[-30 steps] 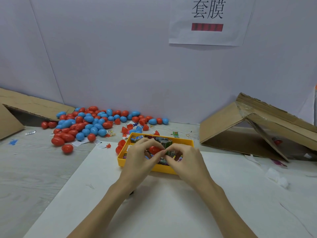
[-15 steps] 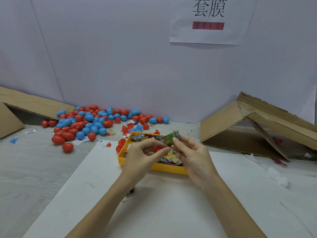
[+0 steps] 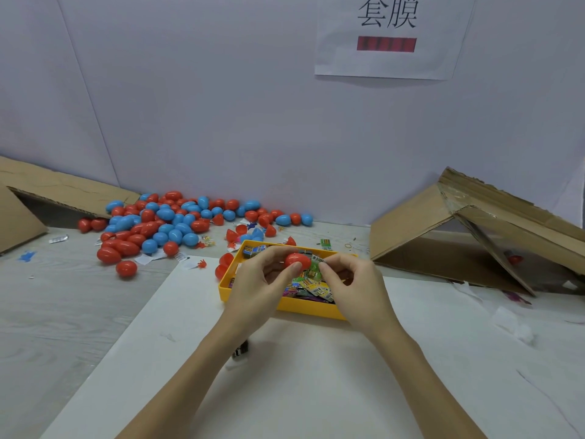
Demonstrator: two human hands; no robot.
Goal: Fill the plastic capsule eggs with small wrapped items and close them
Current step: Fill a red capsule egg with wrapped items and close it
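My left hand (image 3: 262, 280) holds a red capsule egg half (image 3: 297, 261) between thumb and fingers above the yellow tray (image 3: 304, 309). My right hand (image 3: 354, 283) pinches a small green wrapped item (image 3: 314, 268) right against the egg's open side. The tray holds several colourful wrapped items (image 3: 311, 288). Whether the item is partly inside the egg cannot be told.
A heap of closed red and blue capsule eggs (image 3: 164, 226) lies at the back left, with loose halves (image 3: 234, 236) near the tray. Folded cardboard (image 3: 468, 229) stands at the right, more cardboard (image 3: 38, 191) at the far left. A white sheet (image 3: 316, 375) covers the table's front.
My hands rose slightly over the tray. The red egg half turned into full view in my left hand, and the green wrapped item came down from above my fingers to the egg's opening.
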